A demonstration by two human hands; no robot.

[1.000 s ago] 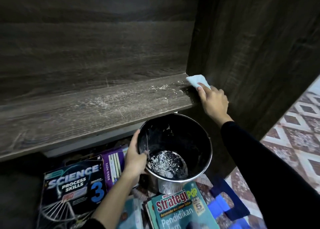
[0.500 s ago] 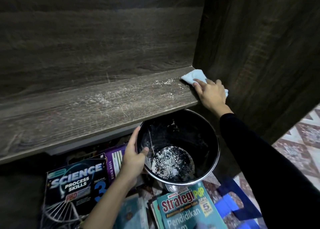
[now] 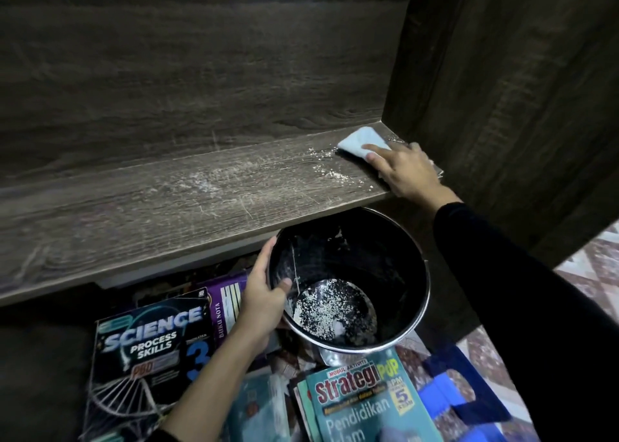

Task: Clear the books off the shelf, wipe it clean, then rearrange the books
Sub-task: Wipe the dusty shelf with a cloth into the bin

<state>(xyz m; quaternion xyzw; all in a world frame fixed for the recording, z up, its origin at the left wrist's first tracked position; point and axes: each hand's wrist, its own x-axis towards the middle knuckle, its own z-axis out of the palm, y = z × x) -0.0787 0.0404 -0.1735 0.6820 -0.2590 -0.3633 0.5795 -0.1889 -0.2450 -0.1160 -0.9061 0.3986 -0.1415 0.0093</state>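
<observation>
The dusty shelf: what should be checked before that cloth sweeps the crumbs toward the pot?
1. All books off the shelf: ok, they lie below it.
2. The cloth flat under the right hand: ok.
3. The left hand grips the pot at its rim: ok.
4. Pot below the shelf edge near the crumbs: ok.
5. Shelf clean: not ok, crumbs and dust lie on it.
6. Cloth underside clean: cannot tell.
</observation>
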